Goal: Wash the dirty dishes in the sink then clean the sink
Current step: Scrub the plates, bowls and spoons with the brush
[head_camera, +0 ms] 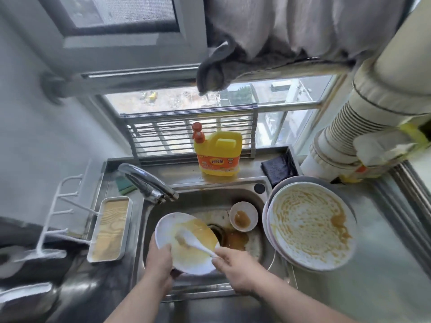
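Gripping plate (pixel 186 255) rim, left hand (pixel 158 262); right hand (pixel 235 269) pinches spoon (pixel 198 243)

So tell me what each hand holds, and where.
Left hand grips the plate by its near-left rim; right hand pinches the white spoon by its handle end.

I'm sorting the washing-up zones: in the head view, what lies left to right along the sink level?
Rectangular tray → plate held over the sink → small bowl in the sink → stack of dirty plates on the counter.
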